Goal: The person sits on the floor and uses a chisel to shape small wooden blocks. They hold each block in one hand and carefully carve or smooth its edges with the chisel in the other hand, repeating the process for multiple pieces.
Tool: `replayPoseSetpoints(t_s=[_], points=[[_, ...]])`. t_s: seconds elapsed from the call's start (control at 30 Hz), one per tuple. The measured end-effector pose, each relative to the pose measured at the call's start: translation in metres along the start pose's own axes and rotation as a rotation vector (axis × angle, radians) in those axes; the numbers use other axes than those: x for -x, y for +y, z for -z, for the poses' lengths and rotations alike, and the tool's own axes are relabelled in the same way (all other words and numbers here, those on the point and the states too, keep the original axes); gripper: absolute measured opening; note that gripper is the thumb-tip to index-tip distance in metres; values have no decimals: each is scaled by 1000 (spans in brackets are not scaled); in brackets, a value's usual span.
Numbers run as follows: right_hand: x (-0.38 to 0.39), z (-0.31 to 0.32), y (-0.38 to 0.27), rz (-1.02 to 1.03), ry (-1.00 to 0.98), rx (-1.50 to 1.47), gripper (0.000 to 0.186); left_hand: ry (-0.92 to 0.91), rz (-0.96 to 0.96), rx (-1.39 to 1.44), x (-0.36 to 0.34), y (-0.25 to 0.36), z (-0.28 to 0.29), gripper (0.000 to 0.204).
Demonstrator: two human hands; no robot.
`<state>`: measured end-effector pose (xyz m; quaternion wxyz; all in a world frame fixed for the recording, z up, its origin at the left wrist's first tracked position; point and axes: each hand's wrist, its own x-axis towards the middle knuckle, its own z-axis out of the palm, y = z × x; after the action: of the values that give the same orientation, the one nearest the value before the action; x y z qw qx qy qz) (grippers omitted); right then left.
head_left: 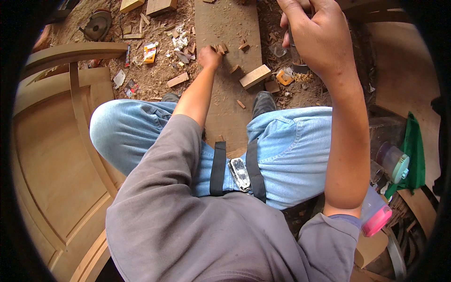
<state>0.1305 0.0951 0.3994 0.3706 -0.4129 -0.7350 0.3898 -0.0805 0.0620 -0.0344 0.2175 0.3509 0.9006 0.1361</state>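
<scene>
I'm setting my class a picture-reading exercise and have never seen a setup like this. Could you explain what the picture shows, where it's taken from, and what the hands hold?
There is no machine here, just a person's two bare hands. The single picture comes from a wide fisheye camera worn on the head, looking down, so edges curve and the corners go black. The grey shirt and blue jeans are the wearer's own.

Between the legs runs a long wooden board, strewn with chips; a pale wood block lies across its right edge. The left hand is low over the board, by some small wood pieces; its grip is unclear. The right hand is at the top right, fingers curled; what it holds, if anything, is hard to tell.
</scene>
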Motion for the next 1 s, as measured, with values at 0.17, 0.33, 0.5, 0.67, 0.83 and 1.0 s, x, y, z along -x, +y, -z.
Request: replayPoseSetpoints(t_s=[0.17, 0.33, 0.5, 0.67, 0.83, 1.0], points=[[3, -4, -2, 40, 40, 100, 46, 78, 36, 152, 6, -5, 2, 26], [1, -3, -3, -6, -9, 115, 47, 134, 14, 292, 11, -15, 2, 21], [-4, -2, 0, -68, -55, 52, 47, 96, -53, 416, 23, -27, -5, 19], [1, -5, -1, 50, 13, 152, 46, -15, -155, 354, 43, -26, -8, 26], [4, -2, -6, 44, -18, 137, 45, -160, -221, 259, 53, -21, -6, 24], [7, 0, -9, 61, 0, 171, 45, -230, -265, 226, 47, -26, -9, 20]])
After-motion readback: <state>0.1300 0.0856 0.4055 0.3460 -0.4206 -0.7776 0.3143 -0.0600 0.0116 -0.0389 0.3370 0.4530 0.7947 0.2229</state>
